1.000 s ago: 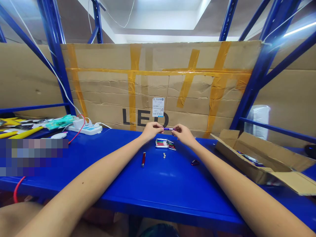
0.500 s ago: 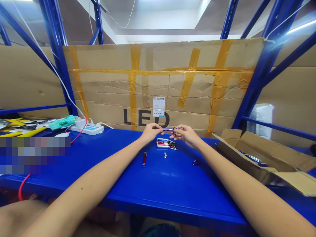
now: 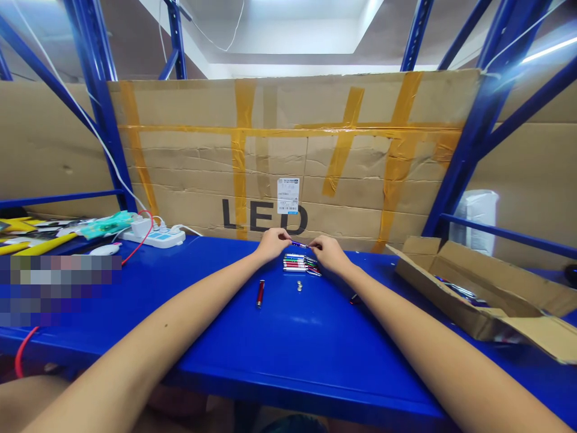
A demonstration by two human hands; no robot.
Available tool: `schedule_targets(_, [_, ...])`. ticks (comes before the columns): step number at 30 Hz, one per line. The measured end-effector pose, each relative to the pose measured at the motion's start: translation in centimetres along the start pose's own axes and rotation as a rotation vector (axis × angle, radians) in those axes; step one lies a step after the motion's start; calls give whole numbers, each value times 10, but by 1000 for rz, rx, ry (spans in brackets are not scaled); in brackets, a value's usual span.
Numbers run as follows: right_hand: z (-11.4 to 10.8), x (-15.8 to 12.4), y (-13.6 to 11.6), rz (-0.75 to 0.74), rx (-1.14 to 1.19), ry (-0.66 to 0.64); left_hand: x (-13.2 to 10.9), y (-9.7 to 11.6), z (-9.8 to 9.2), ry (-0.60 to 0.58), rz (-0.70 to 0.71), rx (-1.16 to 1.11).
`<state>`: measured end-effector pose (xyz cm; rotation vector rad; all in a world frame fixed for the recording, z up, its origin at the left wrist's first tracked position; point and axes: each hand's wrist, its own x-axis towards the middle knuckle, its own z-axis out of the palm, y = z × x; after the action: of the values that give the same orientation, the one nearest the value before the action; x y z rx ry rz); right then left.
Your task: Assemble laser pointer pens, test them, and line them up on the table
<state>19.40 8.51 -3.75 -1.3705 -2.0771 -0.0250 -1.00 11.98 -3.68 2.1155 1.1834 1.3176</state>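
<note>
Both my hands reach far out over the blue table [image 3: 293, 343]. My left hand [image 3: 271, 242] and my right hand [image 3: 328, 252] pinch the two ends of a small purple pen-shaped torch [image 3: 299, 244]. They hold it low, just behind a row of several similar coloured torches [image 3: 298, 263] lying side by side. A red torch body [image 3: 260, 293] lies alone nearer to me. Small silver button cells [image 3: 300, 285] rest beside it. A small red piece [image 3: 353, 298] peeks out by my right forearm.
An open cardboard box [image 3: 478, 288] with more parts stands at the right. A taped cardboard sheet marked LED [image 3: 288, 156] forms the back wall. At the left lie a white power strip [image 3: 153, 236] with red and white cables, a white mouse [image 3: 104, 249] and yellow packets.
My hands have lowered the purple torch from a little above the table down to the back of the row of torches. The ring at its right end no longer shows.
</note>
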Motion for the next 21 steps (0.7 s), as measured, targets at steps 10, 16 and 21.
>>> schedule_targets(10, [12, 0, 4, 87, -82, -64, 8, -18, 15, -135, -77, 53])
schedule_targets(16, [12, -2, 2, 113, -40, -120, 8, -19, 17, -166, -113, 56])
schedule_targets(21, [11, -3, 0, 99, -30, -132, 6, -19, 19, -174, -119, 60])
